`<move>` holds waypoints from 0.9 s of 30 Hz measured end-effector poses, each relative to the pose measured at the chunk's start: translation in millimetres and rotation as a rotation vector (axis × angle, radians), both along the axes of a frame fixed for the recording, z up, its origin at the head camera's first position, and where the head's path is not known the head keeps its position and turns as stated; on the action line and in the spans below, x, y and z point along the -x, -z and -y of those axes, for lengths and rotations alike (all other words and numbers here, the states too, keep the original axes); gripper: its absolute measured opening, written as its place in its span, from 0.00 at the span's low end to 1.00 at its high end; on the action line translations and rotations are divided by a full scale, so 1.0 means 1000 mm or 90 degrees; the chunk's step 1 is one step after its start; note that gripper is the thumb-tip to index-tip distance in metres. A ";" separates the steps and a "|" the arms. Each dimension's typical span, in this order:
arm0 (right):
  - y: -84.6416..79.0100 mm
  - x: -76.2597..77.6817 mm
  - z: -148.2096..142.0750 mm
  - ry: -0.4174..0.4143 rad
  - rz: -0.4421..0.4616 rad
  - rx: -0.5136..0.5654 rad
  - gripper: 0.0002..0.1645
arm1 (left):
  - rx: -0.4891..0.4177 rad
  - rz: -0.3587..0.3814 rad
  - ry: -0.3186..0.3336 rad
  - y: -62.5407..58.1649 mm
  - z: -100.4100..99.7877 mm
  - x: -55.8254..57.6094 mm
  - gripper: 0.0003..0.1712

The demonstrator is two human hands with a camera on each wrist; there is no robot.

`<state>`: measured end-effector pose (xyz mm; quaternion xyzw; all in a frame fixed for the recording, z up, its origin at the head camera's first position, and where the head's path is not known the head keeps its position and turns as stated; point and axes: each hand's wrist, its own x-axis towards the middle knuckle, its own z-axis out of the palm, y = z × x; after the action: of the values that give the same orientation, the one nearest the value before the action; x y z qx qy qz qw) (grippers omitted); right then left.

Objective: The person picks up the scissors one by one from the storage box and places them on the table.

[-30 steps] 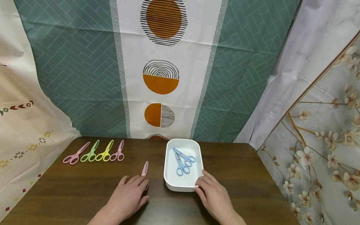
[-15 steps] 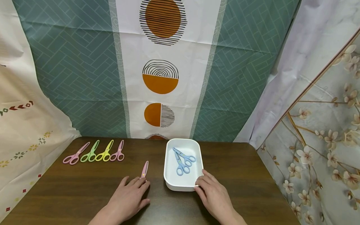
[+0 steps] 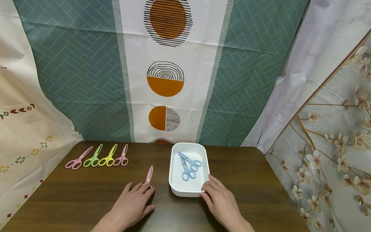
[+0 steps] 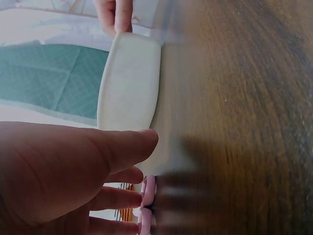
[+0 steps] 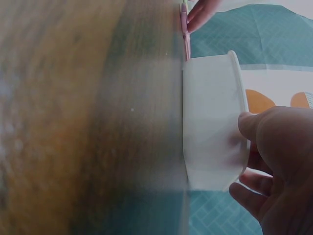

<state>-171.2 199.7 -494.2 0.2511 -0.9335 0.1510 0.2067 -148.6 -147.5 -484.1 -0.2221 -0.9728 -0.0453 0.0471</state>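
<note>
In the head view my left hand (image 3: 131,204) lies over the handle end of a pair of pink scissors (image 3: 149,175); the blades point away from me. Its fingertips touch the pink handle loops (image 4: 148,191) in the left wrist view, with the thumb held apart and the fingers fairly straight. My right hand (image 3: 218,199) pinches the near right corner of a white plastic box (image 3: 187,194), thumb (image 5: 250,126) outside the rim and fingertips over it. Two pairs of blue scissors (image 3: 188,173) lie inside the box, partly overlapping.
At the table's back left, a row holds pink scissors (image 3: 79,158), green scissors (image 3: 93,158), yellow scissors (image 3: 108,157) and another pink pair (image 3: 121,158). A patterned curtain (image 3: 165,106) hangs behind the dark wooden table (image 3: 246,167), and cloths (image 3: 327,129) hang at both sides.
My left hand has shifted slightly right over the pink scissors, and its fingers cover the handle loops more. The right hand and the box have stayed in place.
</note>
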 end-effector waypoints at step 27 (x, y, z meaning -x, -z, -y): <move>0.001 0.000 -0.001 -0.002 0.000 0.001 0.10 | -0.024 0.028 -0.037 0.003 0.001 0.022 0.35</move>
<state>-171.3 200.3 -495.5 0.2521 -0.9330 0.1523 0.2069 -170.6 -148.6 -487.0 -0.1918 -0.9787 -0.0668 0.0310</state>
